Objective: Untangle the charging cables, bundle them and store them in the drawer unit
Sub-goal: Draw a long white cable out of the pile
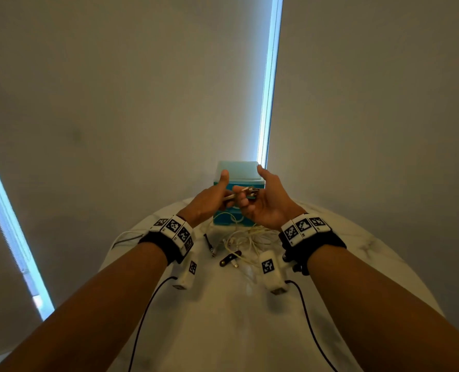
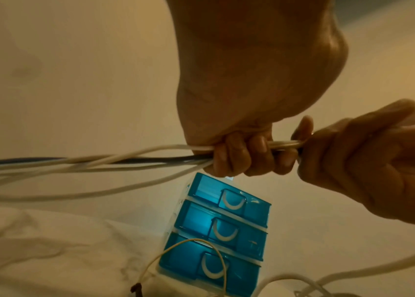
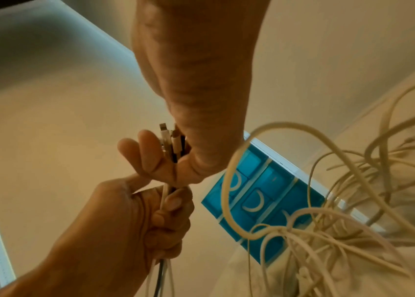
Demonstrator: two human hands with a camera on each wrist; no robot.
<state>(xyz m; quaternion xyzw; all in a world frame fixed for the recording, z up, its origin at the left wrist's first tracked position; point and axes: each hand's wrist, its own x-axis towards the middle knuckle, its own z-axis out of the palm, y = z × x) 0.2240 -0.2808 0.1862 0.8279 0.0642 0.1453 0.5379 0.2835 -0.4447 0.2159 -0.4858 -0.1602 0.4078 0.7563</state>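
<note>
White and round, the desk (image 1: 223, 318) stands by a plain wall, and a blue drawer unit (image 1: 237, 181) sits at its far edge. Everything else is told from that drawer unit.

Both hands are raised just in front of the drawer unit. The left hand (image 1: 209, 202) is curled tight round a bunch of charging cables (image 2: 125, 160), mostly white with one dark one. The right hand (image 1: 266, 200) pinches the plug ends (image 3: 171, 140) of the same bunch, right beside the left hand, so the two hands touch or almost touch.

The step looks like lining up the plug ends so the cables can be made into a neat bundle. To do it well, the left hand should hold firm while the right hand sets the plugs even. Then one hand should slide slowly along the cables and shake out each loop. Pulling hard would likely make knots tighter.

On the desk, just in front of the drawer unit, lies a messy pile of white cables (image 1: 249, 240). Some loops from it hang up toward the hands. One thin loop (image 2: 201, 253) crosses the front of the bottom drawer (image 2: 209, 267). That loop and the pile could get in the way when a drawer is pulled out. All three drawers look closed. Two small dark plugs (image 1: 227, 260) lie nearer the person than the pile. One more cable (image 1: 126, 237) lies off to the left of the drawer unit.
</note>
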